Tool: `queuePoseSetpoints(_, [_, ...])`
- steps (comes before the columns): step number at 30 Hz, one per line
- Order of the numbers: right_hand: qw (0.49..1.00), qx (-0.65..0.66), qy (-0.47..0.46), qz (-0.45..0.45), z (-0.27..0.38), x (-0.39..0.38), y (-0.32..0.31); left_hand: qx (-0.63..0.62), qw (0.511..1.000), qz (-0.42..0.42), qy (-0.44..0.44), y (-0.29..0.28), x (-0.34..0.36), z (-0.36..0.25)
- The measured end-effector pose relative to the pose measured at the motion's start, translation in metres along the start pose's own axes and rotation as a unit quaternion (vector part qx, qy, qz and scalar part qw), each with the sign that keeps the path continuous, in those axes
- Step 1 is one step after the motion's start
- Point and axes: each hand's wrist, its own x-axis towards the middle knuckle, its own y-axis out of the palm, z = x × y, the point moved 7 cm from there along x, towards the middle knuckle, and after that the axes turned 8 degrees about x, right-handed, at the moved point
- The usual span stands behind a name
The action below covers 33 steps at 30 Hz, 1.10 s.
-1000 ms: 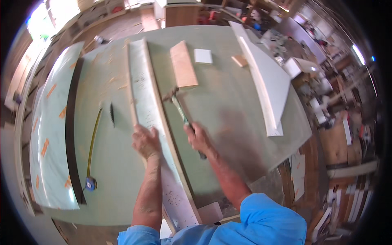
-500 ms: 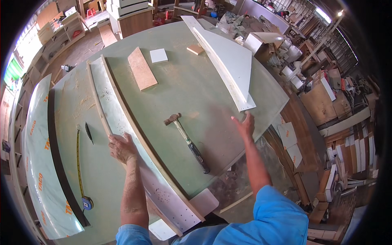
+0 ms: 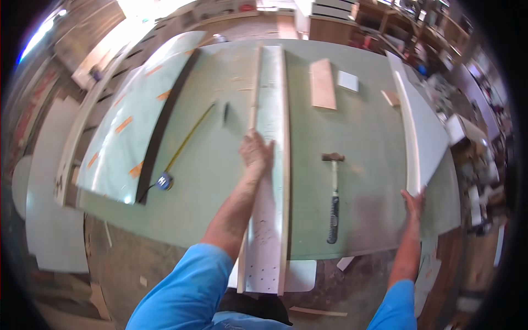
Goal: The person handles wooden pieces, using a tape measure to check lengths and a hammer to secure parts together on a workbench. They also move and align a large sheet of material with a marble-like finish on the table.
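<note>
A long white panel [image 3: 267,231] with wooden strips along both long edges lies lengthwise before me, with small holes near its close end. My left hand [image 3: 257,153] grips its left strip, thumb apart over the white face. At the right, my right hand [image 3: 414,203] has closed on the near end of a tapered white board [image 3: 430,146] with a raised edge strip. A hammer [image 3: 333,192] with a dark grip lies between the two pieces, its head pointing away from me.
The large green table [image 3: 308,220] carries a tape measure [image 3: 164,181] pulled out, a thin black tool [image 3: 226,114], a brown board [image 3: 323,85], a small white square [image 3: 347,81] and a wood block [image 3: 391,98]. A glossy curved panel [image 3: 129,126] with a dark edge lies left.
The view has turned, so everything on the table sits further right. My right hand has gone from open near the tapered board to holding its near end. My left hand stays on the strip.
</note>
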Motion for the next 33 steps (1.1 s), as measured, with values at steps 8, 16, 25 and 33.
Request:
queuePoseSetpoints(8, [0.938,0.345,0.01,0.021,0.011,-0.101,-0.008,-0.199,0.957,0.19,0.092,-0.013,0.001,0.073])
queuePoseSetpoints(16, [0.773,0.55,0.191,0.253,-0.005,-0.305,0.023,-0.005,0.999,-0.024,-0.034,-0.078,-0.042,0.25])
queuePoseSetpoints(25, [0.839,0.464,0.19,0.21,0.056,-0.523,-0.009,0.014,0.994,0.104,-0.021,-0.09,-0.021,0.385])
queuePoseSetpoints(33, [0.763,0.571,0.221,0.206,0.151,-0.638,0.016,-0.166,0.984,0.014,0.061,-0.138,-0.069,0.416])
